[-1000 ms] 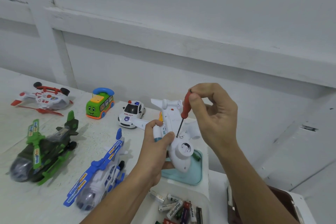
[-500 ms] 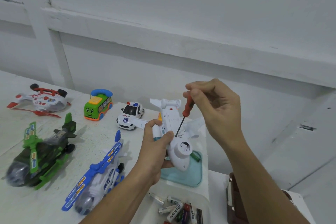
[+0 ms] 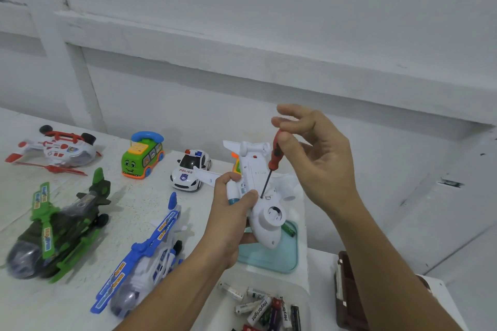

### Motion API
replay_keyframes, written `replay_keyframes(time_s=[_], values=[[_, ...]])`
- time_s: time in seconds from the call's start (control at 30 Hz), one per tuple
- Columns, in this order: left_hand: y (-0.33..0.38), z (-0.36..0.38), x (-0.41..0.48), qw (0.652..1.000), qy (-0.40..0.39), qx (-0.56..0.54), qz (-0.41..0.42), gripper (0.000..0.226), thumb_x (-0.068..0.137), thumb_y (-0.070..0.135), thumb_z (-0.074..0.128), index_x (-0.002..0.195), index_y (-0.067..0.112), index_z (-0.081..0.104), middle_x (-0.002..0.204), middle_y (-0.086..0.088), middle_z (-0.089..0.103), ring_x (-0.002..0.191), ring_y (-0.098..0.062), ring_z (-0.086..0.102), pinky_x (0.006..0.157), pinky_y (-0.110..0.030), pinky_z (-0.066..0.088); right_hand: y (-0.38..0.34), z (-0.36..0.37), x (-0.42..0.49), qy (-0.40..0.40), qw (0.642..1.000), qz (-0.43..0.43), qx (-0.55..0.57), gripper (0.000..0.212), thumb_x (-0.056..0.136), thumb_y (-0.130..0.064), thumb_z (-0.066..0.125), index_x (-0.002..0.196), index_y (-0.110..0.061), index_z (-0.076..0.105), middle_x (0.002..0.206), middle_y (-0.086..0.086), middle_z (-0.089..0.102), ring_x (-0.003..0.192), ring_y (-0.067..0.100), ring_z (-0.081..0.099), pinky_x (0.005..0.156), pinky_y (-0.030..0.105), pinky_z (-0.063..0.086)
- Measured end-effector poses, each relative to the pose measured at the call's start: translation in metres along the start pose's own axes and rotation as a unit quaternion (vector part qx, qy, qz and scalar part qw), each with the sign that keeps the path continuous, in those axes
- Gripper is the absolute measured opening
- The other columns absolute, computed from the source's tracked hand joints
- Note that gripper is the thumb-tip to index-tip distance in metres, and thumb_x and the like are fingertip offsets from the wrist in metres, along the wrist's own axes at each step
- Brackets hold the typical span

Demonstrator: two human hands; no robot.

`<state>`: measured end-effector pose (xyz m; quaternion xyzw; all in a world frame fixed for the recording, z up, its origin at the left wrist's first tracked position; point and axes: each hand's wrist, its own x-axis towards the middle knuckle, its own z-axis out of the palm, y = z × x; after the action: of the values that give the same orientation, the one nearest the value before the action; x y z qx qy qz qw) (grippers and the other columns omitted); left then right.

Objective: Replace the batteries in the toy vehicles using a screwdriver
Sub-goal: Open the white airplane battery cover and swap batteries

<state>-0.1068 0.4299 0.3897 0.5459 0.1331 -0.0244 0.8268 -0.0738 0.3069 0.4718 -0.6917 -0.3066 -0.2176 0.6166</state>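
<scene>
My left hand [image 3: 231, 217] grips a white toy airplane [image 3: 265, 212] turned belly-up above the table, thumb across its underside. My right hand [image 3: 314, 156] pinches the red handle of a small screwdriver [image 3: 272, 162] between thumb and fingertips, the other fingers spread. The dark shaft slants down and its tip sits on the plane's belly beside my left thumb. Loose batteries [image 3: 265, 309] lie in a white tray [image 3: 302, 290] below my arms.
On the white table [image 3: 80, 303] stand a blue helicopter [image 3: 145, 258], a green helicopter [image 3: 56, 228], a red-and-white helicopter [image 3: 57, 149], a green bus [image 3: 142, 156] and a police car [image 3: 189, 170]. A teal lid [image 3: 285, 260] lies under the plane. A brown case [image 3: 349, 295] sits right.
My right hand's fingers have loosened and spread on the screwdriver handle, which was wrapped more tightly before. The plane and left hand stay put.
</scene>
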Motion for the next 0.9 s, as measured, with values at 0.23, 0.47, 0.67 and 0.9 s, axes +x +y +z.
replay_keyframes(time_s=[0.23, 0.47, 0.67, 0.9], values=[[0.000, 0.002, 0.001, 1.000, 0.000, -0.003, 0.004, 0.023, 0.097, 0.015, 0.056, 0.109, 0.033, 0.048, 0.090, -0.005, 0.071, 0.061, -0.022, 0.063, 0.044, -0.027, 0.049, -0.004, 0.000, 0.001, -0.002, 1.000, -0.004, -0.019, 0.027, 0.078, -0.007, 0.076, 0.081, -0.028, 0.059, 0.082, 0.000, 0.061, 0.073, 0.018, 0.065, 0.058, 0.032, 0.057], [-0.003, 0.002, 0.003, 1.000, 0.001, -0.007, 0.004, 0.022, 0.097, 0.016, 0.057, 0.107, 0.033, 0.048, 0.089, -0.005, 0.071, 0.062, -0.023, 0.064, 0.047, -0.030, 0.051, -0.002, -0.005, -0.001, -0.048, 0.998, 0.046, 0.005, 0.031, 0.083, 0.006, 0.066, 0.090, -0.023, 0.059, 0.116, -0.003, 0.067, 0.106, 0.018, 0.067, 0.069, 0.027, 0.059], [-0.005, 0.003, 0.005, 1.000, 0.003, -0.002, 0.003, 0.022, 0.098, 0.016, 0.056, 0.108, 0.033, 0.047, 0.090, -0.007, 0.071, 0.061, -0.023, 0.063, 0.046, -0.030, 0.050, 0.004, -0.003, 0.002, 0.009, 0.992, -0.051, -0.117, 0.033, 0.073, -0.011, 0.082, 0.085, -0.030, 0.059, 0.091, -0.005, 0.062, 0.076, 0.010, 0.062, 0.060, 0.015, 0.051], [-0.009, 0.002, 0.010, 1.000, 0.009, -0.002, -0.002, 0.023, 0.097, 0.016, 0.057, 0.107, 0.035, 0.048, 0.091, -0.006, 0.070, 0.060, -0.021, 0.064, 0.046, -0.030, 0.051, 0.005, -0.010, -0.002, -0.043, 0.999, 0.004, -0.011, 0.027, 0.080, 0.005, 0.064, 0.086, -0.020, 0.056, 0.115, -0.003, 0.069, 0.104, 0.016, 0.069, 0.075, 0.028, 0.058]])
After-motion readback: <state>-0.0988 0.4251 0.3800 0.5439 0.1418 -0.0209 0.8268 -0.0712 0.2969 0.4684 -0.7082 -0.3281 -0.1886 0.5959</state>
